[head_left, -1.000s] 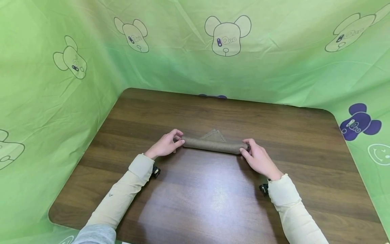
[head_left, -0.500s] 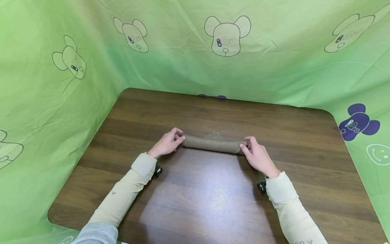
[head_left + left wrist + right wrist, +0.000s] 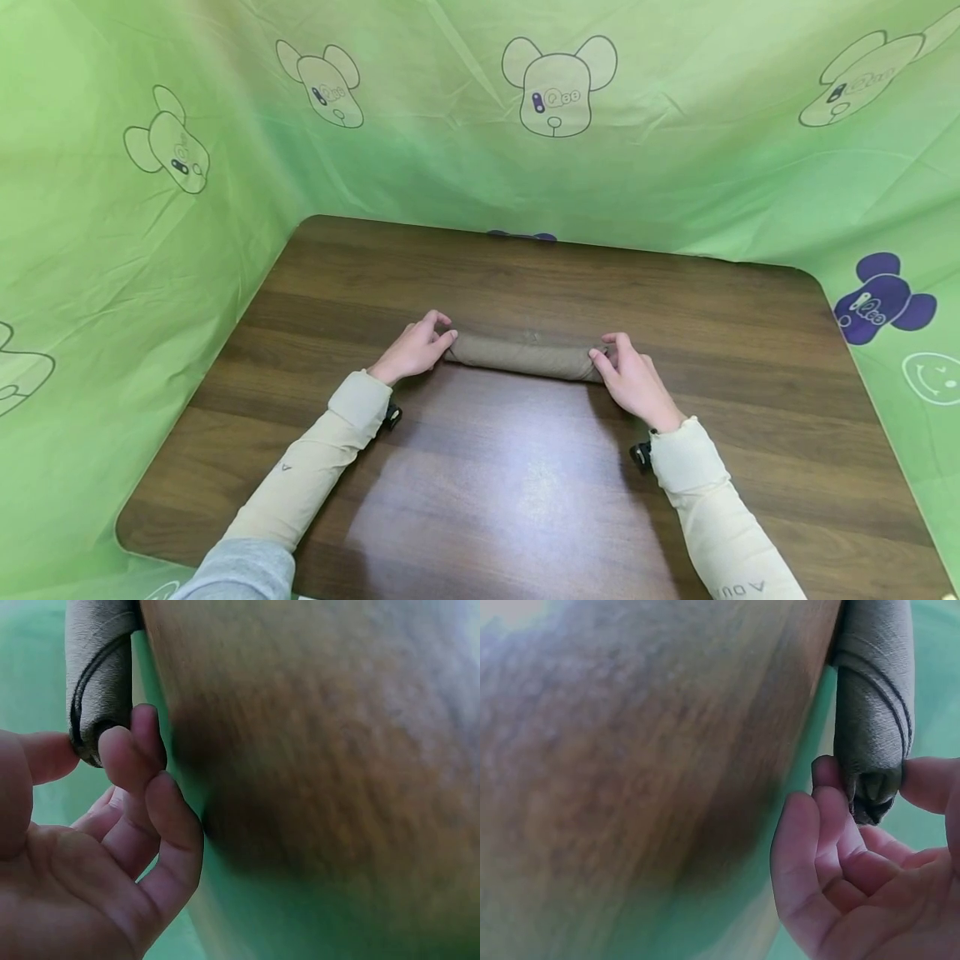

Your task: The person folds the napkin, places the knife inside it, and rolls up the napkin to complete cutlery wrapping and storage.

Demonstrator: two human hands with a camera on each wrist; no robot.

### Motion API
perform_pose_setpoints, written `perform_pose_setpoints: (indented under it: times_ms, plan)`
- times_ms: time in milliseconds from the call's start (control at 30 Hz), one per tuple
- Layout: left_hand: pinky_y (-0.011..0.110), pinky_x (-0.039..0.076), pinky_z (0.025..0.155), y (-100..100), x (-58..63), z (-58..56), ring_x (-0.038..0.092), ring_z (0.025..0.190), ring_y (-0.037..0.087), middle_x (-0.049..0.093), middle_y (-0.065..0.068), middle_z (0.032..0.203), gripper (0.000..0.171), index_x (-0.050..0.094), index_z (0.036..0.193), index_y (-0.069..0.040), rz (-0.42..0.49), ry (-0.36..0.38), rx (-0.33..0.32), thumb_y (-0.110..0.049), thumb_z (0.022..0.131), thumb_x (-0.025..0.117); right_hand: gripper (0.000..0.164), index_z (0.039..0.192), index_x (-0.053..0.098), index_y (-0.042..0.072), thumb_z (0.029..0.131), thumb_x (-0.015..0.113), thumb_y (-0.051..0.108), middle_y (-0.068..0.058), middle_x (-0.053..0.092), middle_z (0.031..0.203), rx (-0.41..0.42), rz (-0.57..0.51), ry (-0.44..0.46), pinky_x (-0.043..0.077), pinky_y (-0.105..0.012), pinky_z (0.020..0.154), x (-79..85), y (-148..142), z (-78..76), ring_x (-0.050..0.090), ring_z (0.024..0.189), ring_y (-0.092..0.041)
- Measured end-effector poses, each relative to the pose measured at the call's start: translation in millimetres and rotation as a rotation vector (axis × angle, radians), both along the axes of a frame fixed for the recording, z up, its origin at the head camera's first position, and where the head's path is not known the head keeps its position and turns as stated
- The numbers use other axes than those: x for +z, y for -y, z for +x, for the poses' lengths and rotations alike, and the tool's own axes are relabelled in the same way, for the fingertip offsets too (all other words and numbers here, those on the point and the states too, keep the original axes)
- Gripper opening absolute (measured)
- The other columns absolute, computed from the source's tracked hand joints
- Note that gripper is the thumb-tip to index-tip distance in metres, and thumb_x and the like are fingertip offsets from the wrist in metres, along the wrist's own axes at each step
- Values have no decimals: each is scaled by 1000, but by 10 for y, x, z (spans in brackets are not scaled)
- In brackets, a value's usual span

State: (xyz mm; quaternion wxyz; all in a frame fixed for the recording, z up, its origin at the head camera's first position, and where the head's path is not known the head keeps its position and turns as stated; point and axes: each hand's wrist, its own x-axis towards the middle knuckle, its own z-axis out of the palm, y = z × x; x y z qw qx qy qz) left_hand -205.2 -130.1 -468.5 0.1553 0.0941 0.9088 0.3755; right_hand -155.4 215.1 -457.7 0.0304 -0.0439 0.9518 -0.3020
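Note:
A brownish-grey cloth (image 3: 521, 357), rolled into a tube, lies crosswise near the middle of the table. My left hand (image 3: 414, 348) pinches its left end between thumb and fingers. At the other end my right hand (image 3: 636, 381) does the same. The left wrist view shows the cloth roll (image 3: 103, 675) with a hem line slanting round it, the thumb on one side and fingertips on the other. In the right wrist view the roll's end (image 3: 874, 796) shows tucked layers between thumb and fingers. A small tip of cloth (image 3: 531, 337) pokes out behind the roll.
The dark wooden table (image 3: 480, 500) has rounded corners. Green fabric (image 3: 420, 167) printed with bear heads hangs behind it and along both sides. A black wrist camera (image 3: 641, 456) sits under the right cuff, another camera (image 3: 392, 416) under the left.
The cloth has been rolled further away from me: the flat triangular corner behind the roll has shrunk to a small tip. Both hands stay at the ends, shifted slightly.

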Motion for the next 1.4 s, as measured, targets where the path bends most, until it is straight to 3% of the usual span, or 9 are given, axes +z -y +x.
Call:
perform_pose_setpoints:
  times_ms: [233, 533, 967, 1400]
  plan:
    - [28, 46, 53, -18, 27, 9, 56, 48, 15, 65, 8, 78, 38, 48, 128, -6, 20, 24, 12, -30, 100, 48, 42, 126, 48, -1, 100, 48, 33, -7, 62, 75, -22, 30, 20, 48, -46, 75, -12, 27, -3, 63, 78, -28]
    - [27, 46, 47, -32, -19, -36, 56, 44, 14, 68, 5, 70, 36, 49, 126, -4, -5, 7, 1, -28, 101, 48, 45, 125, 49, -2, 101, 44, 36, -9, 60, 77, -31, 52, 42, 47, -47, 75, -24, 32, -17, 60, 74, -28]
    - [28, 46, 47, -66, -15, -85, 57, 43, 15, 67, 3, 63, 29, 52, 121, -7, -27, 2, 0, -27, 101, 47, 42, 121, 52, -2, 100, 45, 33, -8, 60, 72, -62, 62, 55, 47, -51, 79, -7, 47, -41, 62, 79, -32]
    - [25, 51, 52, -63, -24, -77, 61, 52, 10, 69, 5, 68, 28, 60, 115, -5, -32, -5, -58, -24, 102, 45, 34, 109, 58, 0, 100, 45, 30, -10, 63, 72, -52, 80, 43, 47, -53, 77, -26, 56, -38, 63, 84, -39]
